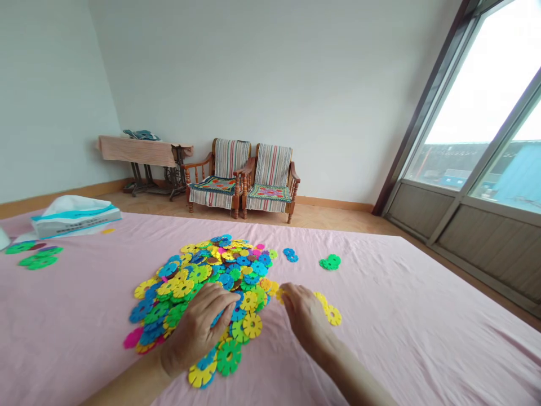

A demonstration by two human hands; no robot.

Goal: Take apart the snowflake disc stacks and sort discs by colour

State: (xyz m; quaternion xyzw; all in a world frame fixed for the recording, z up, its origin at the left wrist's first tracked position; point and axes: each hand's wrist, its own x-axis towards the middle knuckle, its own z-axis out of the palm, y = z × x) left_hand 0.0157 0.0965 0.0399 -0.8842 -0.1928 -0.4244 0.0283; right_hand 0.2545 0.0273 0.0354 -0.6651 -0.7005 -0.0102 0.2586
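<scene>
**A:** Where are the hands working?

**B:** The left hand (198,332) is resting on the heap of plastic discs (211,276), fingers close together and lightly curled. I can't tell whether they're holding anything. The heap is lying near the middle of the bed sheet (393,344).

**A:** And the right hand?

**B:** The right hand (304,318) is reaching down at the heap's right side, its fingers (291,296) partly open and curved. They're right by a yellow disc (279,295), but I can't tell whether they have hold of it.

**A:** Which way is the heap lying?

**B:** It's stretching from near the sheet's middle toward the person, longer that way than across. The discs are round and flat, so they aren't pointing anywhere, and there are too many to count.

**A:** Any loose ones?

**B:** Two yellow discs (328,309) are lying just right of the right hand. Farther off, two blue discs (289,255) and about three green discs (330,261) are sitting apart from the heap.

**A:** Any containers?

**B:** One white-and-blue bag (76,217) is lying near the far left corner of the bed, its contents hidden.
</scene>
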